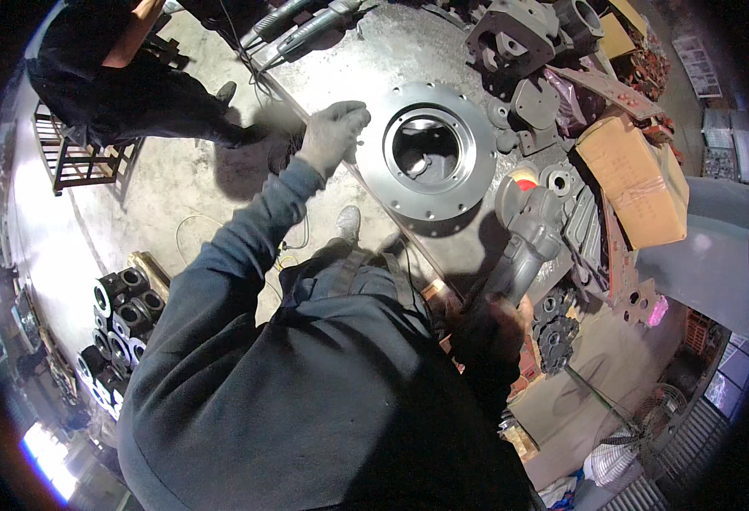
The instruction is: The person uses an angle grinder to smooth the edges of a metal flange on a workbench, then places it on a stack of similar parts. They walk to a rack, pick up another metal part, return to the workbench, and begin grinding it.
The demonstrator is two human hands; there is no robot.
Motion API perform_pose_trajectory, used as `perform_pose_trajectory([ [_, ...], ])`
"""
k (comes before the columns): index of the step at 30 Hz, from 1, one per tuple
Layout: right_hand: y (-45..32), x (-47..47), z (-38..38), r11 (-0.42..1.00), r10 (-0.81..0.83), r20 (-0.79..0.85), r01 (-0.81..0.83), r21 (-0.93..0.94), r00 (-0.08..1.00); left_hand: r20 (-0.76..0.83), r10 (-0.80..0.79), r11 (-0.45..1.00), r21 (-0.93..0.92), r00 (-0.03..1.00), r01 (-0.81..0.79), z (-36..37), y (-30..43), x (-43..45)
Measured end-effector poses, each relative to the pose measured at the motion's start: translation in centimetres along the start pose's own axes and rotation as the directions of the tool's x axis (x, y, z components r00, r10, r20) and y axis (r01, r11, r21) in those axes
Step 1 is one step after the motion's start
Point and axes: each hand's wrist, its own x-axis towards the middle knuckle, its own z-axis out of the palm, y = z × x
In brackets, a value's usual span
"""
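Observation:
A round steel flange (371, 175) with a wide centre bore and bolt holes around its rim lies on the metal worktable (470, 246) in front of me. My left hand (336, 131), in a grey glove, has its fingers curled at the flange's left rim. Right of the flange is an angle grinder (521, 249), its disc tilted and apart from the rim. My right hand (508, 319) grips the grinder's body near its rear end, partly in deep shadow.
Metal castings (515, 38), cover plates (534, 105) and a cardboard box (633, 179) crowd the table's right side. More power tools (310, 32) lie at the far edge. Another person (138, 96) stands left, near a metal rack (87, 160). Cylindrical parts (122, 310) are stacked lower left; a fan (630, 441) stands lower right.

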Motion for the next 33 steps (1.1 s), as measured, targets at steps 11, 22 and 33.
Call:
perform_pose_trajectory([
  [11, -0.2, -1.1, 0.9, 0.984, -0.076, 0.009, 0.077, -0.163, 0.997, -0.175, -0.047, 0.998, 0.030, 0.983, 0.053, -0.7, -2.1, -2.0],
  [22, -2.8, 0.2, 1.4, 0.922, -0.006, 0.214, 0.089, -0.377, 0.977, 0.063, -0.157, 0.962, -0.216, 0.986, 0.167, 0.8, -3.2, -11.4],
  [33, -3.6, 0.5, 6.9, 0.835, 0.046, 0.048, -0.012, -0.550, 0.998, 0.099, -0.272, 0.931, -0.225, 0.957, 0.288, -0.4, -4.3, -11.8],
])
